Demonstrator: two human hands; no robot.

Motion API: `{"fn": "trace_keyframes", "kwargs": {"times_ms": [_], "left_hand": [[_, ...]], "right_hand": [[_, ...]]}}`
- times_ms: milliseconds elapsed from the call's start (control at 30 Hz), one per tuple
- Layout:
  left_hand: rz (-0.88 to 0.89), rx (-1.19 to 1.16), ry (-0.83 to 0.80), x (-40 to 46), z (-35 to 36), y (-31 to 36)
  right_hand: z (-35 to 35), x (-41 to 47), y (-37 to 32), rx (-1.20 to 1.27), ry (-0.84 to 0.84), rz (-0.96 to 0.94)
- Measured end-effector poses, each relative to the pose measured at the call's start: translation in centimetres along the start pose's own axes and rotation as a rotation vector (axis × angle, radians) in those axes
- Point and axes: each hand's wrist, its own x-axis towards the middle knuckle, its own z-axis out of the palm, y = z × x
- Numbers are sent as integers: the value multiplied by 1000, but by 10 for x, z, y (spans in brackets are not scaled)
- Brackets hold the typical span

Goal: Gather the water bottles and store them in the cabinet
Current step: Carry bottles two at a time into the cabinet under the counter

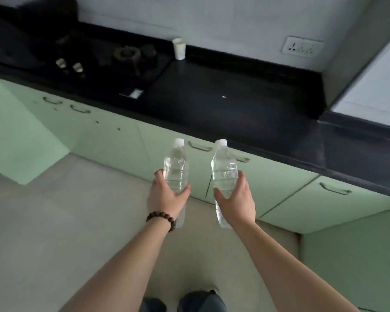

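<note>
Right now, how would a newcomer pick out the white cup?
Start at the long black counter above the green cabinets. Follow its back edge to the wall, just right of the stove. The white cup stands there alone, upright, the only pale thing against the black.

We see a black countertop [223,109] over pale green cabinets [279,183]. On it stand a white cup [179,48] by the wall and a dark gas stove [113,61] to its left.

The dark stove [126,57] at upper left is blurred, its parts unclear. The left hand [167,194] and right hand [235,203] cover the bottles' middles. Shoes [182,304] are cut off at the bottom edge.
</note>
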Motion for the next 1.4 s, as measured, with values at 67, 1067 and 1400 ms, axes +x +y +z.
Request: {"fn": "trace_keyframes", "kwargs": {"times_ms": [67,1067,1400], "left_hand": [[-69,-24,55,8,-29,-32],[-696,-205,666,90,-465,-488],[-724,-126,693,266,-570,-566]], "right_hand": [[27,-6,-31,-14,-54,-68],[481,-219,-497,-61,-592,-711],[628,-161,-657,-38,-647,-751]]}}
